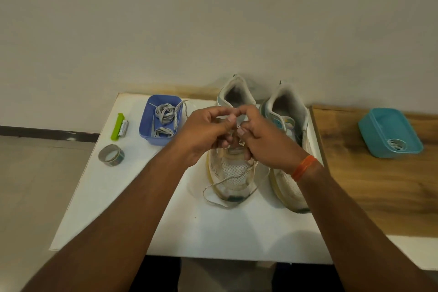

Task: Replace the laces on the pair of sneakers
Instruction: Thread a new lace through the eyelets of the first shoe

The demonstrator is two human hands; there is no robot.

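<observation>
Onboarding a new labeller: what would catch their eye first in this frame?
Both hands meet mid-frame, the left hand and right hand pinching a lace over the left sneaker, its loose end trailing past the toe on the white board. The right sneaker stands beside it. To the left sits a blue tub of coiled laces; far right, on the wooden table, a teal tub.
</observation>
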